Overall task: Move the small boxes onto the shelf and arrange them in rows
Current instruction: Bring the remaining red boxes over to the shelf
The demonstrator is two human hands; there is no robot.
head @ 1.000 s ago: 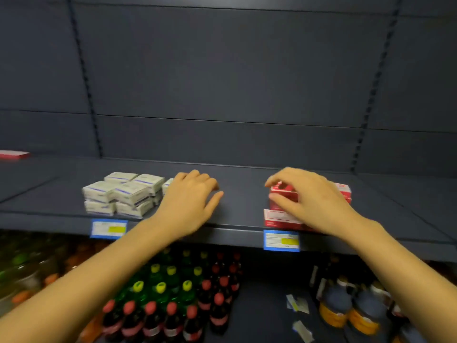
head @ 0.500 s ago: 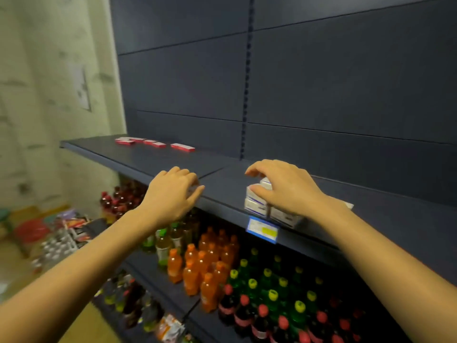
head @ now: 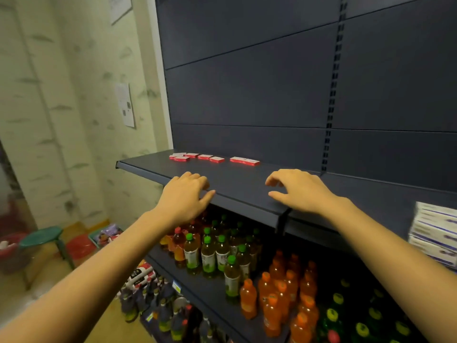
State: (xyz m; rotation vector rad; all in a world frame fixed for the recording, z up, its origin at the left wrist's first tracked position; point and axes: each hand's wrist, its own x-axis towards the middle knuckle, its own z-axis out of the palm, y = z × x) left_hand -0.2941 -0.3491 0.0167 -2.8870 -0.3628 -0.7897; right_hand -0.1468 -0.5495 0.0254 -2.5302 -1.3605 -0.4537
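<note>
Below the outstretched forearms, lower shelves hold bottles with green caps (head: 210,253) and orange bottles (head: 272,293). The left hand (head: 184,196) lies at the front edge of the dark shelf (head: 247,184), fingers loosely bent and holding nothing. The right hand (head: 300,191) is just beside it over the shelf, fingers arched, equally free of any box (whether its fingertips touch the surface cannot be told). At the right edge, blurred, a stack of white boxes (head: 435,233) stands on the shelf. Further back, near the rear panel, flat red boxes (head: 215,158) lie in a loose line, well apart from both hands. A green stool (head: 42,237) stands on the floor to the left.
</note>
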